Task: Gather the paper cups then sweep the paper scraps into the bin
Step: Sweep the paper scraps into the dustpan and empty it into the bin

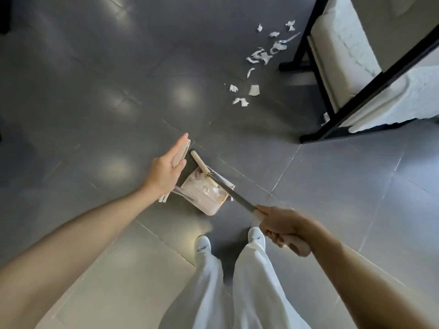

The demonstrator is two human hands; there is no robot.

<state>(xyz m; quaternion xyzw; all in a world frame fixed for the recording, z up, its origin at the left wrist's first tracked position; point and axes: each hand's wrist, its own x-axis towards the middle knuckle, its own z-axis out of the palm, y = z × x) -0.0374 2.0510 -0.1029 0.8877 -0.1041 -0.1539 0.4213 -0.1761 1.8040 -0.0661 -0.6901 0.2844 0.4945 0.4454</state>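
White paper scraps loose at 1 o'clock, unswept. Right hand clenched on dustpan handle; left hand flat, fingers released against broom handle. Risk: tilted dustpan spilling.

A glossy grey tiled floor spreads below; a black metal frame holding white padded cushions stands upper right.

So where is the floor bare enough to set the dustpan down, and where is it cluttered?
Bare: the wide grey floor left of the left hand, and the tiles between the right hand and the black frame. Crowded: paper scraps beside the frame, and the dustpan ahead of the shoes.
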